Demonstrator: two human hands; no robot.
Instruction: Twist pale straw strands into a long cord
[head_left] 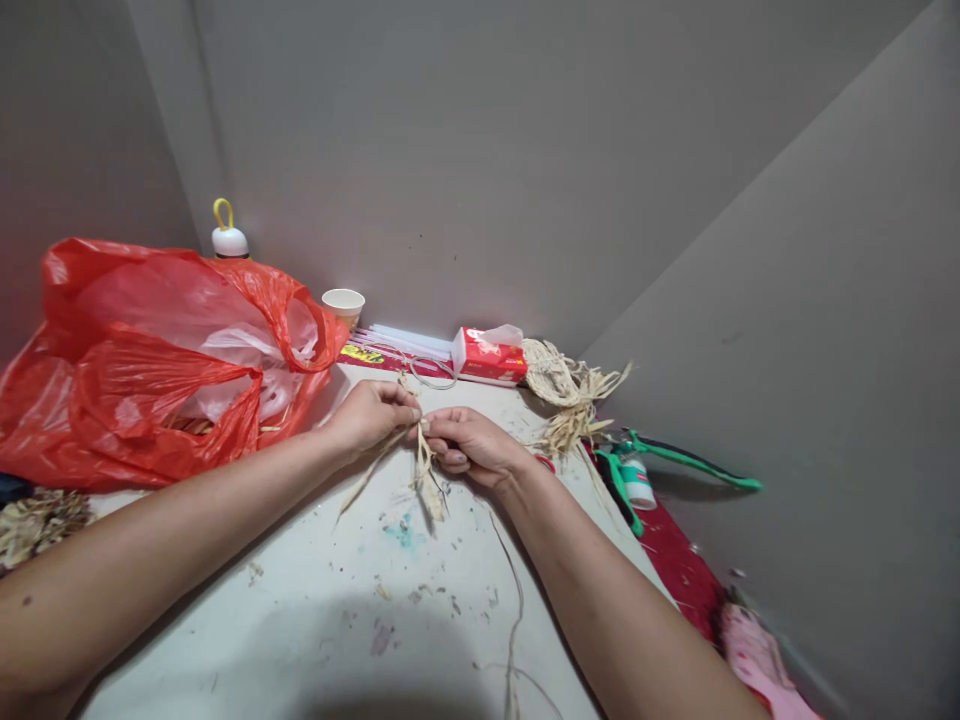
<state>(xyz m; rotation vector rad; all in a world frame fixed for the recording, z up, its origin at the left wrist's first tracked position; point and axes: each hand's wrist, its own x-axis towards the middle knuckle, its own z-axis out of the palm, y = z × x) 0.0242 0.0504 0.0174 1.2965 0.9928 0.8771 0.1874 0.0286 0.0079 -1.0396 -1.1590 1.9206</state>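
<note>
Over the white board (315, 620), my two hands meet at a small bundle of dried husk strips (426, 480). My left hand (373, 415) pinches the strips near their top with thumb and fingers. Right beside it, my right hand (469, 440) is closed on the same strips, its fingers curled. Pale loose ends hang below the fingers, and one strip slants down to the left. A short piece sticks up above the hands. The exact point of the grip is hidden by the fingertips. A thin cord (517, 600) lies on the board below my right hand.
A red plastic bag (150, 400) fills the left. Along the back stand a paper cup (343, 305), white sticks (409, 340) and a tissue pack (491, 357). A braided husk piece (551, 372) and green-handled pliers (690, 462) lie right. Grey walls enclose the table.
</note>
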